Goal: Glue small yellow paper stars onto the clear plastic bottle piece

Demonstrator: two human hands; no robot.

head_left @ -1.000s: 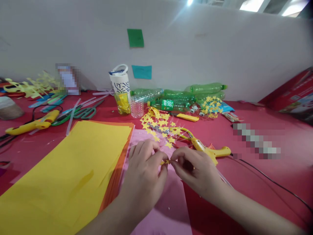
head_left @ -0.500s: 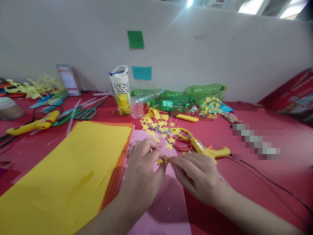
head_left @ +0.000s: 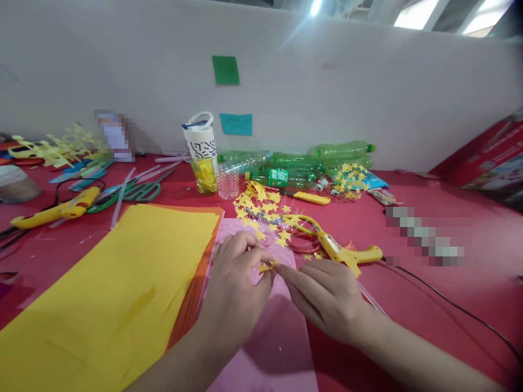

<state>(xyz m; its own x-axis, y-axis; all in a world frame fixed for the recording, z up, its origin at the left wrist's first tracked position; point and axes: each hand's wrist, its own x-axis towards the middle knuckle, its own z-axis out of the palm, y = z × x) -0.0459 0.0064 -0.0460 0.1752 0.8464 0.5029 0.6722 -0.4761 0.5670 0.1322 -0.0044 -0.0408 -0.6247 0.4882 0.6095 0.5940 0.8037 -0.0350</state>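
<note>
Centre frame, the left hand (head_left: pixel 237 288) pinches a small yellow star (head_left: pixel 267 266) over the pink sheet (head_left: pixel 281 337), right hand (head_left: pixel 327 294) fingers narrowed at its tip. Risky: one tug too hard could tear it, and the glue gun (head_left: pixel 347 253) lies just beside.

head cam: I look forward and down from head height | close over red table (head_left: pixel 429 283) | faces white wall (head_left: pixel 368 81)

The paper star (head_left: pixel 267 266) has been shifted slightly leftward; the right hand (head_left: pixel 327 296) has been flattened, fingers extended toward it.
</note>
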